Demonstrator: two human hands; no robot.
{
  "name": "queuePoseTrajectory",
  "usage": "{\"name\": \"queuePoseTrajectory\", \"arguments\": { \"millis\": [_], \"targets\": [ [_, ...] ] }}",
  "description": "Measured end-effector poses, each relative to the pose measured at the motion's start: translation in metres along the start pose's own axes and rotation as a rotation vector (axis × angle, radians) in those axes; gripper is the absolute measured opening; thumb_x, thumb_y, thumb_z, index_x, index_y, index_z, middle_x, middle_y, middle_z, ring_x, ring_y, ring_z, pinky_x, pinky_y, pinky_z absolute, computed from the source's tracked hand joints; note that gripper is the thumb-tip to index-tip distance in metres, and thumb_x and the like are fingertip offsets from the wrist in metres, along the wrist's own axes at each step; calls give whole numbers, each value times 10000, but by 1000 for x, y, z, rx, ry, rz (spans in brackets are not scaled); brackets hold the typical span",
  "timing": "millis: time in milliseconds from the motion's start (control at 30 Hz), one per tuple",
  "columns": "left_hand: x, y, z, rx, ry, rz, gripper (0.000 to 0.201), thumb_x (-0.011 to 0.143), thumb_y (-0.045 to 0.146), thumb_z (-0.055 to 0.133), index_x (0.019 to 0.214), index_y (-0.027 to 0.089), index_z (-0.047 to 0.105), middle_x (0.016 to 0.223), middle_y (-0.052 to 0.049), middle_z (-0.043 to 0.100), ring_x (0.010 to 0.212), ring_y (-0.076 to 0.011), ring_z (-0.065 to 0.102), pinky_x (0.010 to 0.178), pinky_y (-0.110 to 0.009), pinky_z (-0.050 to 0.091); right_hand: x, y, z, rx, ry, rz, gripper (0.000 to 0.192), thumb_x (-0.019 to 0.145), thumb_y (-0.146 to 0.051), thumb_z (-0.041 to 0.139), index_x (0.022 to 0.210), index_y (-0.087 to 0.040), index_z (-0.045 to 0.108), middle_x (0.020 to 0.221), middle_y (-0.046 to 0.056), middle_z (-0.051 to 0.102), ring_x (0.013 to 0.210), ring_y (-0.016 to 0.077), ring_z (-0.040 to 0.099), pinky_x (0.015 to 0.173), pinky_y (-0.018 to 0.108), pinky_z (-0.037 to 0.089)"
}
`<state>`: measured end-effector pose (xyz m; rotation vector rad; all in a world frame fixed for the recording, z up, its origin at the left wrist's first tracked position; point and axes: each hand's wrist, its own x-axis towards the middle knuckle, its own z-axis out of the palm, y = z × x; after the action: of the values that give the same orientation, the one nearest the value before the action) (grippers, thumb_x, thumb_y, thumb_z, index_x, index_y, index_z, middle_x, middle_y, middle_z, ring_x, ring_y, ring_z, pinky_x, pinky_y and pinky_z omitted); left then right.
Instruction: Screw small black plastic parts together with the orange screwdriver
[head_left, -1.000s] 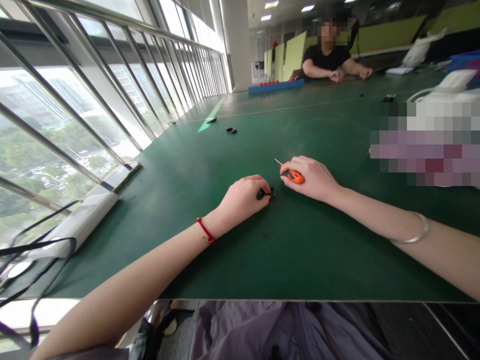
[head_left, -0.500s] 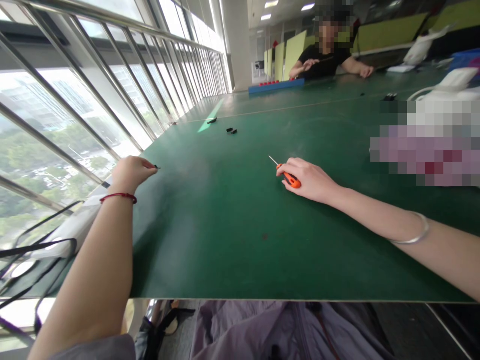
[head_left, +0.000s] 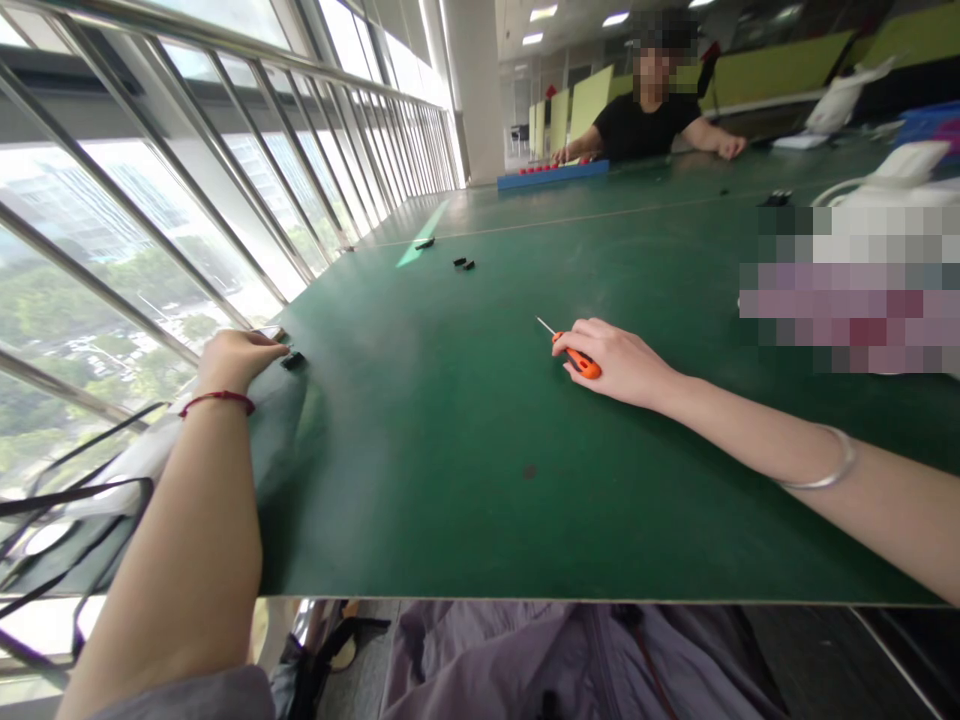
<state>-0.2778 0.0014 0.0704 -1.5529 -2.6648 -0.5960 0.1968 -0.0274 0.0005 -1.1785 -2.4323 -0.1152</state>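
Observation:
My right hand [head_left: 619, 360] rests on the green tabletop [head_left: 450, 450], its fingers wrapped around an orange and black screwdriver [head_left: 583, 362]. The thin metal shaft points away to the upper left, touching nothing. At the table's left edge, beside the railing, my left hand [head_left: 236, 358] is closed in a pinch. A small black piece [head_left: 294, 361] shows right at those fingertips; its exact kind is too small to make out. Behind the knuckles, a brownish small object [head_left: 274, 332] is partly hidden.
Small black parts [head_left: 463, 264] and another dark piece [head_left: 425, 243] lie farther up the table. A metal railing [head_left: 300, 200] runs along the left. Across the table sits a person [head_left: 649, 125] by a blue rack [head_left: 553, 174] with red knobs. White equipment [head_left: 885, 230] stands at right.
My left hand has moved left and slightly nearer me, with the small black piece at its fingertips. My right hand stays nearly still. The person opposite has lowered a hand to the blue rack.

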Motion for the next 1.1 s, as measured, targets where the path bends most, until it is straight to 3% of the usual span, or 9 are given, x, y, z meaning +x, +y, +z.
{"name": "queuePoseTrajectory", "arguments": {
  "millis": [367, 1100],
  "targets": [
    [3, -6, 7, -16, -13, -67, 264, 631, 373, 658, 798, 170, 681, 697, -7, 601, 725, -186, 538, 630, -240, 379, 0, 0, 0, -3, -2, -13, 198, 804, -209, 535, 989, -214, 605, 942, 50, 585, 879, 197, 550, 675, 300, 439],
    [2, -9, 6, -35, -30, -24, 284, 609, 375, 683, 802, 166, 678, 731, -9, 626, 744, -180, 533, 628, -238, 378, 0, 0, -1, -12, -3, -27, 200, 799, -198, 537, 985, -216, 608, 927, 51, 584, 862, 190, 550, 668, 288, 425]
  ]
}}
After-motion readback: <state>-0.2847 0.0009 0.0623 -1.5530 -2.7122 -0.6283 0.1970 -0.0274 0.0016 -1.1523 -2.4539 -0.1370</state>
